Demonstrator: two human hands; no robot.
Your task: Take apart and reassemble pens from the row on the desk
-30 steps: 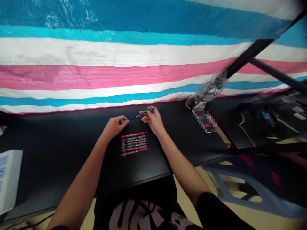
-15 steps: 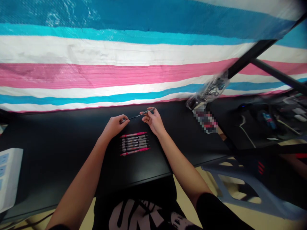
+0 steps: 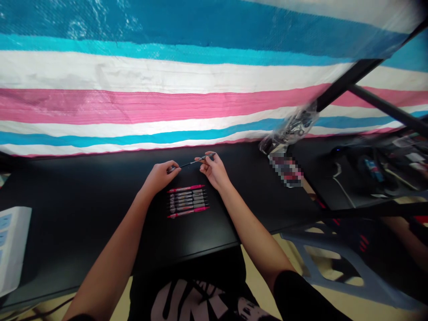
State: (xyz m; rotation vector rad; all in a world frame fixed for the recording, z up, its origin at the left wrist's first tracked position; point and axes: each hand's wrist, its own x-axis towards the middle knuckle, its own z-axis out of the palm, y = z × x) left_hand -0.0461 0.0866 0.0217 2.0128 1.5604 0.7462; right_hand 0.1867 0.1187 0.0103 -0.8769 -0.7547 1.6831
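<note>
My left hand (image 3: 161,175) pinches the clear rear part of a pen (image 3: 171,169) between thumb and fingers. From it a thin dark refill (image 3: 185,165) reaches across toward my right hand (image 3: 216,171). The fingers of that hand are closed on the grey front part of a pen (image 3: 204,157), at the refill's other end. Whether the refill's tip sits inside this front part is too small to tell. Just below both hands, several pens (image 3: 187,200) lie side by side in a row on the black table (image 3: 200,232). The outer ones are pink, those between are grey and clear.
At the left edge stands a white box with blue panels (image 3: 15,249). A clear plastic bag (image 3: 294,129) and a pixelated packet (image 3: 286,169) lie at the back right, near a black frame bar. A blue-grey plastic stool (image 3: 334,263) and another person's arm (image 3: 406,240) are at right.
My right hand's fingers have shifted very slightly to the right. My left hand keeps its hold, and the row of pens has not moved. At far right, the other person's arm has shifted.
</note>
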